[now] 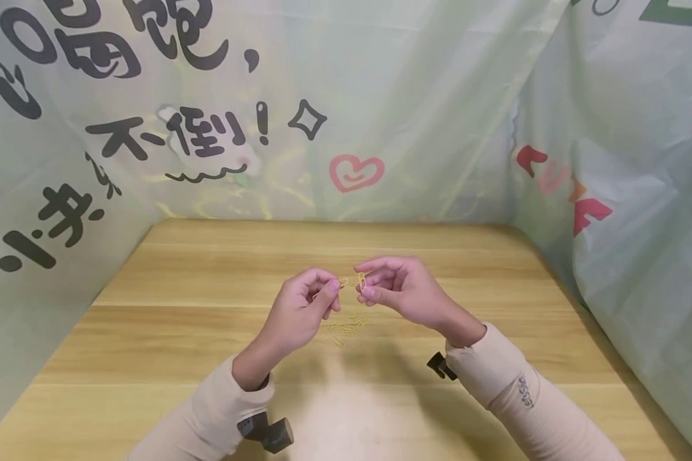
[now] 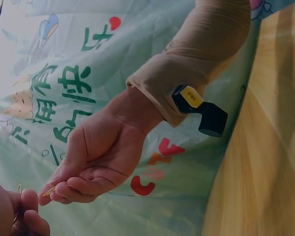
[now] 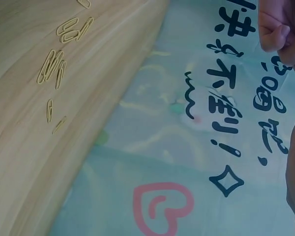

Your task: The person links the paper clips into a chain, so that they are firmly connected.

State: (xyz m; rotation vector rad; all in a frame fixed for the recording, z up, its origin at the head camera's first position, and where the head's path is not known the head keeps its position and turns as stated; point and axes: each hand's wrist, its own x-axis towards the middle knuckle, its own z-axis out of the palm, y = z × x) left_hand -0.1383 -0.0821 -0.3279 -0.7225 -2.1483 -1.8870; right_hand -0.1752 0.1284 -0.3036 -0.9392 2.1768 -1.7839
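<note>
In the head view the left hand (image 1: 300, 310) pinches a yellow paper clip (image 1: 344, 282) between thumb and fingertips, above the table. Facing it from the right, the right hand (image 1: 409, 291) holds another yellow paper clip (image 1: 362, 280), roughly upright, at its thumb and fingers. Only a small gap parts the two hands. The left wrist view shows the right hand (image 2: 101, 152) with its clip (image 2: 49, 191), and part of the left hand (image 2: 10, 211) at the lower left. Whether the held clips are linked cannot be made out. Below lie several loose yellow paper clips (image 1: 348, 330).
The loose clips spread across the wooden table (image 3: 19, 162) in the right wrist view. Printed cloth (image 1: 438, 128) hangs behind the table and along its sides. Black devices (image 1: 265, 432) are strapped at both sleeve cuffs.
</note>
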